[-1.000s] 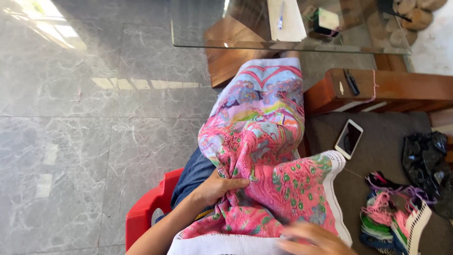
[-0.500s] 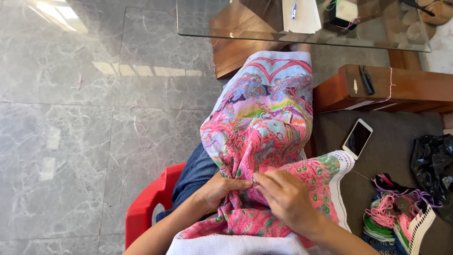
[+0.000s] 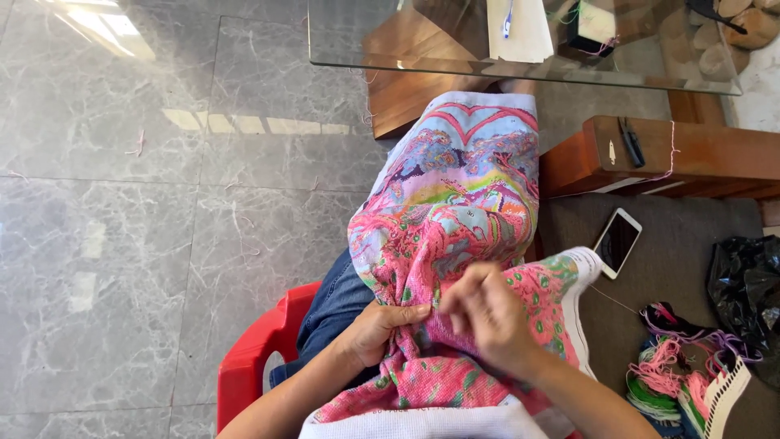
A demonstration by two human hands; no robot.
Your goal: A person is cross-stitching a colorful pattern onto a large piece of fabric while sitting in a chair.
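Head view, looking straight down on a seated person. A large needlepoint canvas, mostly pink with blue, lilac and green patterning, is draped over the lap and runs away over the knees toward a glass tabletop. Judgement: the drape lets the lap carry the weight of the cloth, so only the worked patch needs holding.

Left hand: palm down on the near part of the canvas, fingers curled and closed, pinching a fold of the cloth. It appears to bunch and steady the fabric right beside the other hand. Forearm comes in from the lower left, wrist roughly straight.

Right hand: back of the hand up, fingers bent down and drawn together onto the pink area, touching the cloth just beside the left hand's fingertips. Closed as if nipping something fine; whether a needle or thread is held is too small to tell. Forearm enters from the lower right.

Surroundings: the person sits on a red plastic chair on a grey marble floor. To the right, on a dark mat, a white smartphone lies near the canvas edge, with loose skeins of coloured yarn and a black plastic bag further out. A wooden bench stands beyond the phone.
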